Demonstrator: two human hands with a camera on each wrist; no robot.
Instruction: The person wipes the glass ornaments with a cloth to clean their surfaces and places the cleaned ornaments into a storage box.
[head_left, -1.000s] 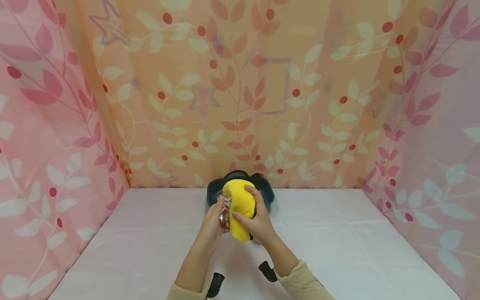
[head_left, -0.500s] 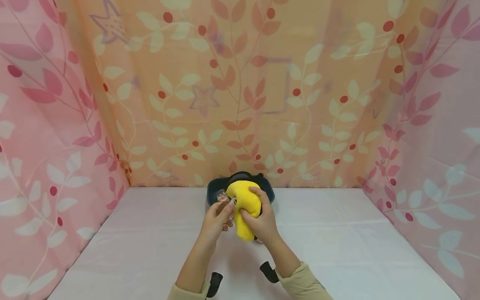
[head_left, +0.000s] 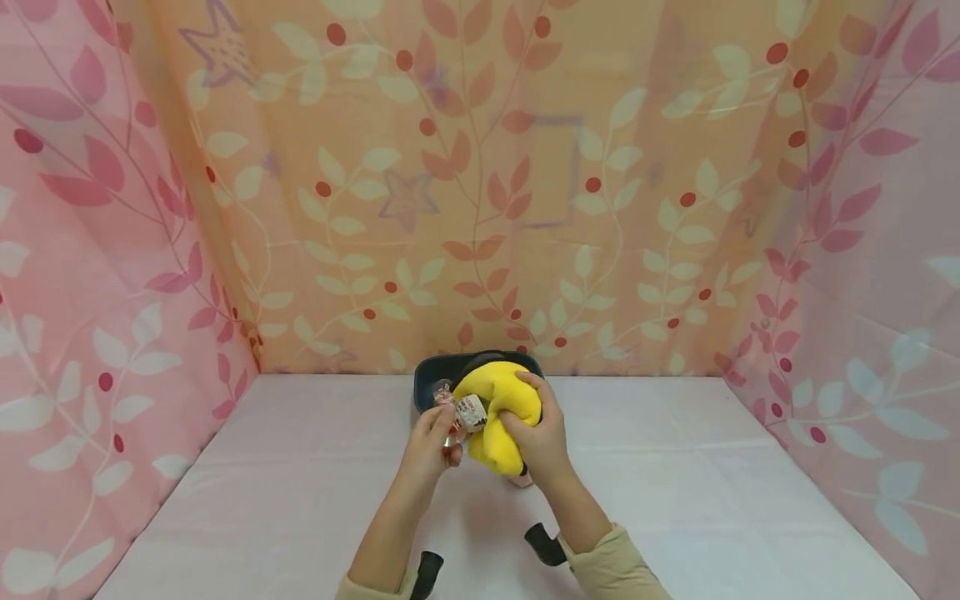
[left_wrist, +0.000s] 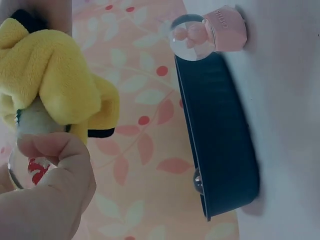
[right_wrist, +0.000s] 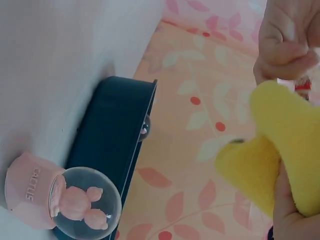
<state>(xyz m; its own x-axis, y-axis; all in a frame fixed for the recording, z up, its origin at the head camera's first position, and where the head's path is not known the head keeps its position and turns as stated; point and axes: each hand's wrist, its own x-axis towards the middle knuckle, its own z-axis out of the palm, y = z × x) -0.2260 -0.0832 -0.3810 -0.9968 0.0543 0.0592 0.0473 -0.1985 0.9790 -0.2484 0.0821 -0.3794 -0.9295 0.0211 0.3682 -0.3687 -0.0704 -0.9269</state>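
The right hand (head_left: pixel 543 437), clutching the yellow cloth (head_left: pixel 497 382), is sliding right, baring more of the ornament (head_left: pixel 471 413) the left hand (head_left: pixel 429 446) is pinching nearer than the blue tray (head_left: pixel 424 382); rubbing is apparently progressing.

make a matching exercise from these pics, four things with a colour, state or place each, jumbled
1. tub
2. yellow cloth
3. globe ornament
4. small object with red markings

A. held by the left hand
B. has a pink base reading CACTUS
C. dark blue
D. gripped by the right hand

Pairs: 1-C; 2-D; 3-B; 4-A
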